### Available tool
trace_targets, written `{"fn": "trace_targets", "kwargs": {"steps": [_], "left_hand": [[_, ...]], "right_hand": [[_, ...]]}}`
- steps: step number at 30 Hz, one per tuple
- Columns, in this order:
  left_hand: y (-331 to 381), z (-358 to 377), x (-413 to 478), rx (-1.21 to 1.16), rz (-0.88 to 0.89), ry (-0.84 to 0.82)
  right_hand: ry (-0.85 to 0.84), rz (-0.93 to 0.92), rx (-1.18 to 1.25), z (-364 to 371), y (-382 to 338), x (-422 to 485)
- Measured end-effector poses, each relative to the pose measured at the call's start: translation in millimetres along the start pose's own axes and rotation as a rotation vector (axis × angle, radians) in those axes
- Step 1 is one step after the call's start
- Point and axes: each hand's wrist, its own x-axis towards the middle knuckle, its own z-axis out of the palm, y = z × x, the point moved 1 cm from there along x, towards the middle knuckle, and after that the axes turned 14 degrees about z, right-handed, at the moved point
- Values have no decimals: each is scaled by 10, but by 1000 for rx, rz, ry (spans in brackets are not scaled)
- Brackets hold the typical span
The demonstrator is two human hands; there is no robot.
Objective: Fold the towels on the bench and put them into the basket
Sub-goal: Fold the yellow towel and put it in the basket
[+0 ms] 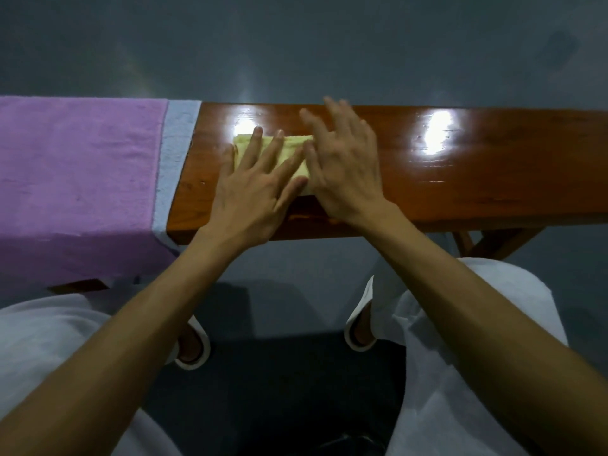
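A folded yellow towel (292, 149) is pressed flat on the glossy wooden table (460, 179) by the left hand (250, 192), its fingers straight. The right hand (345, 169), open and spread, is blurred over the towel's 3 o'clock edge. At 9 o'clock a purple towel (79, 169) is draped over a light-blue towel (177, 153). Grey floor (296, 44) is seen beyond.

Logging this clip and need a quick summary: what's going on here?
A person is pressing a small, folded yellow towel flat on the wooden bench. The left hand lies spread on it. The right hand, blurred, is open at its right edge. A purple towel lies unfolded over a light blue towel at the bench's left end. No basket is in view.
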Motion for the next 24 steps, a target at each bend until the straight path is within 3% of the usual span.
{"fn": "trace_targets", "kwargs": {"steps": [2,4,12,18,21,24], "left_hand": [[-2,12,15,12,-8,12],[-7,6,47,-49,-40,32],[-107,5,69,-235,-348,52],[-178,-124,37,-368,-352,44],[-245,-309,-57,-458,-398,211],[-134,-436,-168,-514,-480,306]], "right_hand": [[-193,18,-47,96,-1,-50],[-269,62,-85,183,71,-58],[-336,209,-14,188,512,-109],[-397,208,42,98,567,-119],[-424,170,174,-18,601,-91],[-326,140,432,-194,574,-48]]}}
